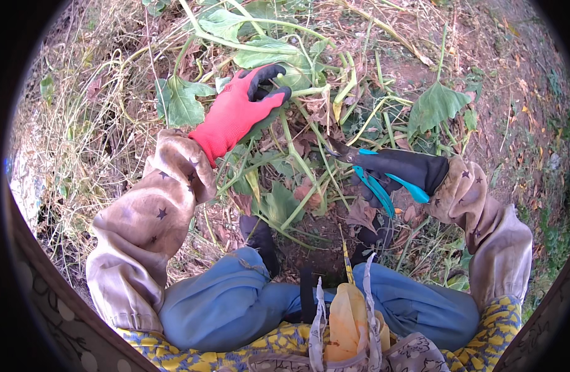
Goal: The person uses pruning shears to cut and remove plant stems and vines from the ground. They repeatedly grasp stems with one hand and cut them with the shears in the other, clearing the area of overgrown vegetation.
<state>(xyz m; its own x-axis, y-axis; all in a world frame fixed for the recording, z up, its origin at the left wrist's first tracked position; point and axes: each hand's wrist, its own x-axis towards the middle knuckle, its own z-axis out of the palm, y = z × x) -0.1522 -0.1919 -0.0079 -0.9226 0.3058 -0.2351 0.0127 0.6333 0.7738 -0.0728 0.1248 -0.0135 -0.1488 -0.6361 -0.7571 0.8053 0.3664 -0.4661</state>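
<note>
hands: left (238, 110) red-black glove, right (404, 168) black | sleeves: tan (star-printed) | trousers: blue

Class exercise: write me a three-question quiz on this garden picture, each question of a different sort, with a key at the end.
1. True or false: the left hand wears a red glove with black fingertips.
2. What does the right hand hold? A) a trowel B) pruning shears with blue handles C) a watering can
3. Fill in: the left hand grips green ______ among the large leaves.

Key
1. True.
2. B. The short dark blades point left, toward the green stems in front of the person's knees.
3. Stems. The gloved fingers close around vine growth above the dry grass.
</note>
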